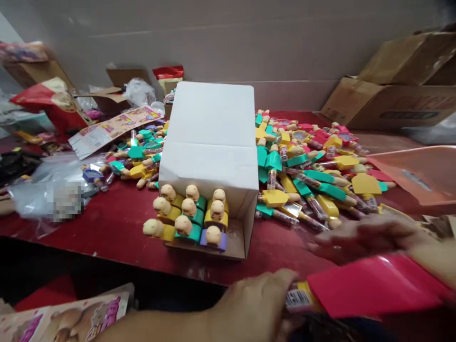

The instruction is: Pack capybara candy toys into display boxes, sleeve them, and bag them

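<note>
My left hand (258,301) is closed around the clear, barcode-labelled tube end of a toy with a broad, flat pink part (377,285). Behind the pink part, my right hand (363,237) is blurred by motion; its fingers look stretched out to the left, with nothing visible in them. An open white cardboard box (210,123) stands on the red table with its lid raised. Several toys with beige animal heads (188,206) and yellow, green or purple bodies are lined up in it; bare space shows at its right side.
Heaps of similar toys (309,175) lie right of the box and behind it on the left. An orange tray (423,171) and brown cartons (392,102) are at the right. Plastic bags (46,175) and a flat printed card (114,130) lie left. Printed packaging (71,320) is at lower left.
</note>
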`<state>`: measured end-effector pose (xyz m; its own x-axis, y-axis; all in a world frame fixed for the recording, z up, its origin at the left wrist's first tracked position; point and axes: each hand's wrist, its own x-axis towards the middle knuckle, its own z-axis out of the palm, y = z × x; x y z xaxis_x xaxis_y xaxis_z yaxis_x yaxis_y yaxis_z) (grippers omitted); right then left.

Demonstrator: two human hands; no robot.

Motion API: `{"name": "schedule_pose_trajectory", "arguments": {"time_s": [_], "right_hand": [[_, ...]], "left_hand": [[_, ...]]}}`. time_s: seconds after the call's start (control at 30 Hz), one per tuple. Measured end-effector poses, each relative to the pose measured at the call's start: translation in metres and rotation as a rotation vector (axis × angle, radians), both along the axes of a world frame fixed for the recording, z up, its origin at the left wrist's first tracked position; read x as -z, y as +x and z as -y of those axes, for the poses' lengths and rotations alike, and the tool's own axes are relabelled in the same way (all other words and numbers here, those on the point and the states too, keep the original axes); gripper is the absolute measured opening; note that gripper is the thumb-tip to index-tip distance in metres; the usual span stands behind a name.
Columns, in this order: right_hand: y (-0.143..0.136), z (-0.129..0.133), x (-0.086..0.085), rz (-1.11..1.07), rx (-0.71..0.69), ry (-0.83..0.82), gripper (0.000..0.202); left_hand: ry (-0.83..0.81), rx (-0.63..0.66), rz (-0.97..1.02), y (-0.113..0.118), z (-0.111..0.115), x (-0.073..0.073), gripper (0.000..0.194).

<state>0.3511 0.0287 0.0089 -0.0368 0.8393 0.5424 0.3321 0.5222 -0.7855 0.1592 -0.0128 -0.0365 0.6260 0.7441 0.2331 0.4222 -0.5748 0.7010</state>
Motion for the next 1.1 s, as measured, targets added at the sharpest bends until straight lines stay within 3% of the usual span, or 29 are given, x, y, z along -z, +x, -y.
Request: {"name": "schedule_pose_trajectory", "arguments": {"time_s": [0.1, 0.2, 0.23, 0.3, 0.4, 0.53, 0.8, 0.97, 1.1], "right_hand": [[-0.023, 0.005, -0.011, -0.320, -0.054, -0.057, 0.029], [-0.061, -0.007, -0.025, -0.357, 0.252, 0.175, 0.021], [-0.075, -0.015, -0.024, -0.323, 0.317, 0.300, 0.017], [-0.100, -0.033, -0.013, -0.163, 0.321, 0.520, 0.017], [-0.124, -0.057, 0.020, 0.062, 0.237, 0.648, 0.017], [-0.129, -0.067, 0.049, 0.121, 0.223, 0.675, 0.020], [-0.125, -0.067, 0.044, 0.256, 0.260, 0.568, 0.012], [-0.125, -0.067, 0.055, 0.379, 0.214, 0.586, 0.015], [-0.118, -0.062, 0.052, 0.507, 0.254, 0.637, 0.015]], "left_hand": [[0.322, -0.066, -0.011, -0.019, 0.005, -0.021, 0.046], [0.716, -0.198, -0.044, -0.055, -0.013, -0.060, 0.031], [0.757, -0.222, -0.129, -0.065, -0.024, -0.070, 0.029], [0.684, -0.192, -0.349, -0.079, -0.047, -0.079, 0.031], [0.524, -0.185, -0.545, -0.087, -0.069, -0.071, 0.039], [0.591, -0.241, -0.562, -0.085, -0.069, -0.057, 0.046], [0.686, -0.260, -0.587, -0.084, -0.068, -0.058, 0.047], [0.743, -0.282, -0.578, -0.085, -0.069, -0.056, 0.045], [0.845, -0.269, -0.548, -0.089, -0.068, -0.052, 0.044]]}}
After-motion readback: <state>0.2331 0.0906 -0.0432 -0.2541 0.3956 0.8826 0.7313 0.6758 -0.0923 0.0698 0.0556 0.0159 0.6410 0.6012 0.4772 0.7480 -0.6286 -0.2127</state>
